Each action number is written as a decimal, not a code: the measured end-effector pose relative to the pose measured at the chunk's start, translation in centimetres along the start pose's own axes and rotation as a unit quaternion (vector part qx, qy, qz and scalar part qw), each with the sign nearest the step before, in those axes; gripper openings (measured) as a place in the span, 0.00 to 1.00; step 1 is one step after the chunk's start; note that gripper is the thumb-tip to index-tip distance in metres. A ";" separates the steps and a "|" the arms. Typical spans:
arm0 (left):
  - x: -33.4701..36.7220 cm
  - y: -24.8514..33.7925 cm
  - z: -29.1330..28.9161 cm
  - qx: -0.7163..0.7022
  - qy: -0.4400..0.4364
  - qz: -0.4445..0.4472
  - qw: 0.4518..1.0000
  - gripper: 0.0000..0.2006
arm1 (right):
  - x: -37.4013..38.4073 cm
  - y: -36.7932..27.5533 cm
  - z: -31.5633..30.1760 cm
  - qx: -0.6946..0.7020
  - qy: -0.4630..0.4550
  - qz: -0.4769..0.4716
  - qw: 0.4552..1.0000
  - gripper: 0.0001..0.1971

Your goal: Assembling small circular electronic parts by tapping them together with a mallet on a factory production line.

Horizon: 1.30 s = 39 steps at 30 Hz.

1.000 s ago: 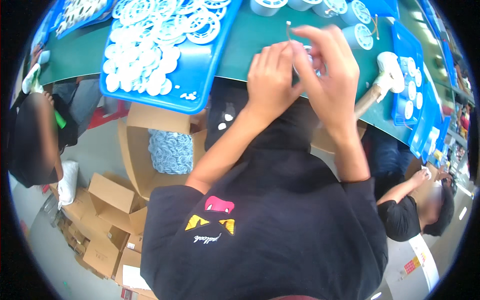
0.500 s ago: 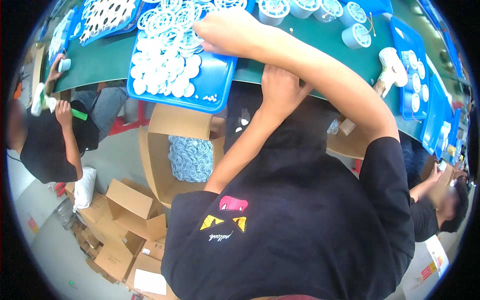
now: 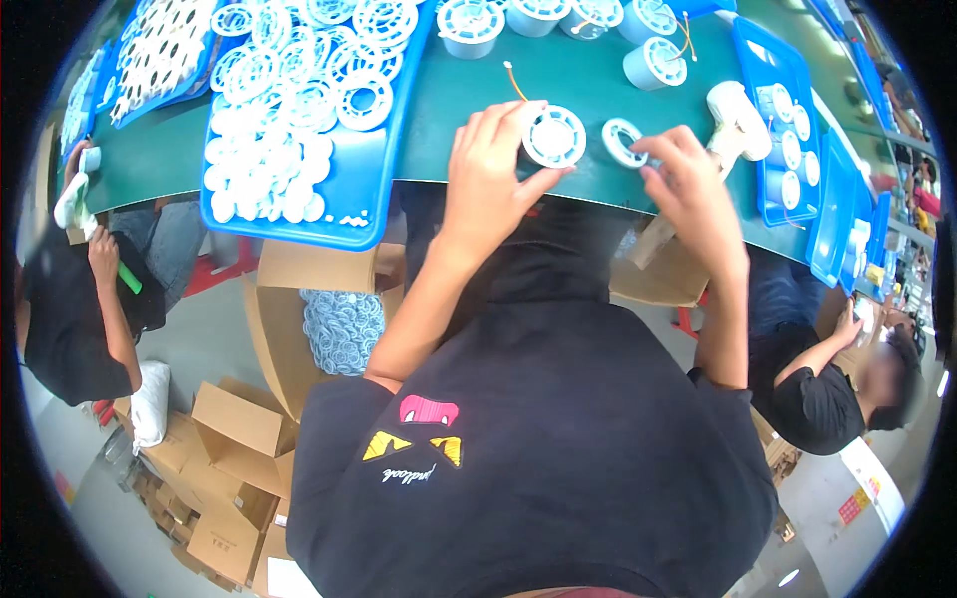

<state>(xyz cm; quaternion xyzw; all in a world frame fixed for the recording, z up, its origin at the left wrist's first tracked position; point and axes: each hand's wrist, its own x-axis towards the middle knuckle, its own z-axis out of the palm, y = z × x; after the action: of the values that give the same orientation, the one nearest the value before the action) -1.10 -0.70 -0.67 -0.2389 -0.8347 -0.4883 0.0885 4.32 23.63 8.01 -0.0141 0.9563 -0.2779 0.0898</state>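
Note:
My left hand (image 3: pixel 486 179) is closed around a round pale-blue and white housing (image 3: pixel 554 138) with spoke-like slots in its top face. A thin orange wire (image 3: pixel 514 82) with a white tip sticks up behind its fingers. Just to the right, my right hand (image 3: pixel 695 189) pinches a white plastic ring (image 3: pixel 610 142) by its right edge, tilted and apart from the housing. Both hands are above the front edge of the green table (image 3: pixel 429 149). Left of them, a blue tray (image 3: pixel 384 189) holds slotted rings (image 3: pixel 365 101), white discs (image 3: pixel 261 164) and tiny white pieces.
Several cup-shaped housings (image 3: pixel 653 66) stand along the far side. A white gun-shaped tool (image 3: pixel 736 122) lies right of my right hand, beside another blue tray (image 3: pixel 743 50) of housings. An open carton (image 3: pixel 274 344) holds blue rings. Co-workers sit left (image 3: pixel 75 329) and right (image 3: pixel 822 399).
My right hand has come back from the tray to the right with a ring in its fingers. My left hand has risen over the table, bringing the held housing into view.

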 end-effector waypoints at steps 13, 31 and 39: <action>0.6 1.7 0.6 0.040 -0.033 -0.054 0.997 0.31 | 0.4 0.6 4.7 0.033 0.255 -0.068 0.964 0.26; 0.2 1.0 0.8 0.024 -0.011 -0.026 0.999 0.33 | 2.6 -1.9 5.9 0.109 0.193 -0.197 0.955 0.32; 0.1 0.6 1.0 0.032 -0.005 -0.019 0.999 0.33 | 2.9 -2.9 6.1 0.067 0.185 -0.210 0.958 0.31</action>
<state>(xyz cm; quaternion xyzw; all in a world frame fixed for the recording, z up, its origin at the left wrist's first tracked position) -0.80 0.42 -0.64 -0.2228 -0.8546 -0.4618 0.0825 2.48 17.73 4.04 -0.1571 0.9108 -0.3517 -0.1486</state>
